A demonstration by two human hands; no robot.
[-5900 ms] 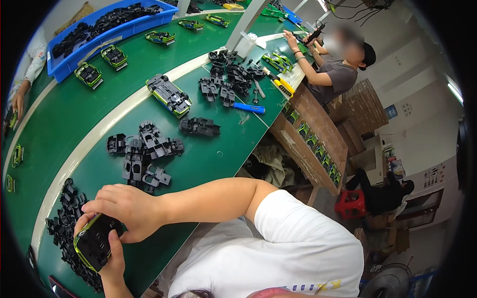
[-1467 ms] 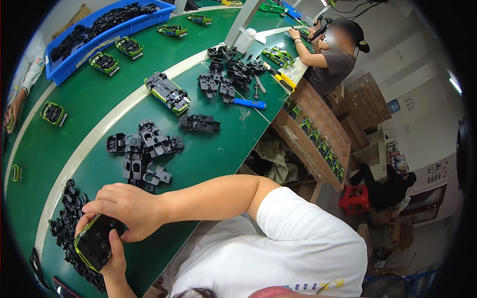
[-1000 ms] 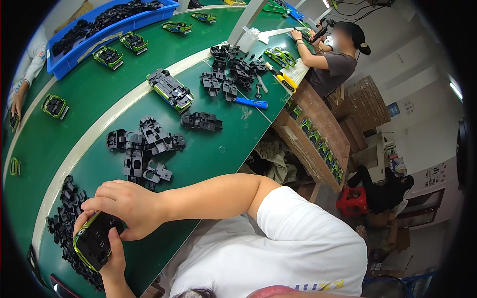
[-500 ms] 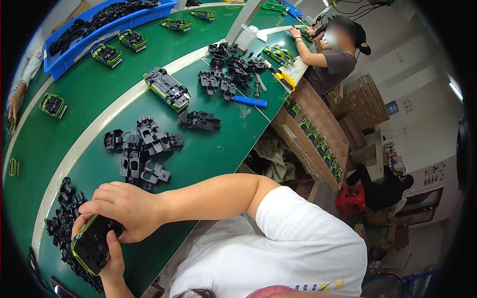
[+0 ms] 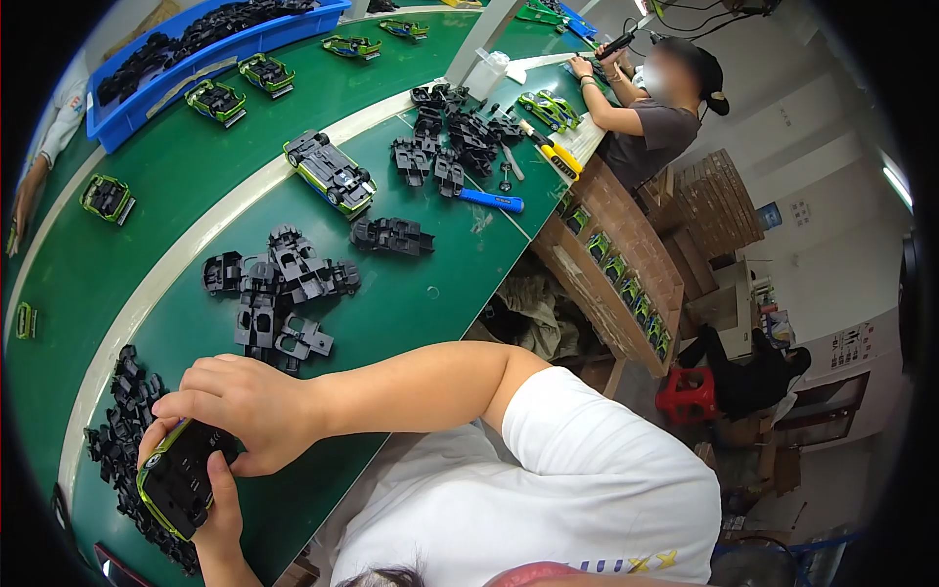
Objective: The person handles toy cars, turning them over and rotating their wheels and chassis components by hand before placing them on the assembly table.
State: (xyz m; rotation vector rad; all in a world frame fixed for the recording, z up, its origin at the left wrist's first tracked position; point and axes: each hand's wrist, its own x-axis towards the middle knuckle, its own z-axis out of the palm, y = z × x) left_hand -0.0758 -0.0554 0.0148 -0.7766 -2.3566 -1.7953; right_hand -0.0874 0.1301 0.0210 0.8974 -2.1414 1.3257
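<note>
Between my two hands is a green toy car [image 5: 181, 479], tilted so its black underside shows. My right hand [image 5: 245, 406] wraps over the upper end of the car, fingers curled round its edge. From below, my left hand [image 5: 223, 514] grips the car with the thumb pressed on the black base; its other fingers are mostly hidden. Just beyond the hands lies a heap of small black plastic parts [image 5: 127, 401]. Further up the table is a loose group of black car interior parts [image 5: 279, 284], with a single interior part [image 5: 391, 236] beside it.
An upside-down toy car [image 5: 330, 173] lies near the pale strip [image 5: 225, 196]. A blue-handled tool [image 5: 491, 201] rests by more black parts. Several cars sit on the green surface past the strip, near a blue bin [image 5: 108, 127]. A co-worker [image 5: 655, 127] works at the far end.
My hands and the car have barely moved. Small cars beyond the strip have shifted slightly. The co-worker at the far end now holds up a dark tool; another person's hand at far left has moved.
</note>
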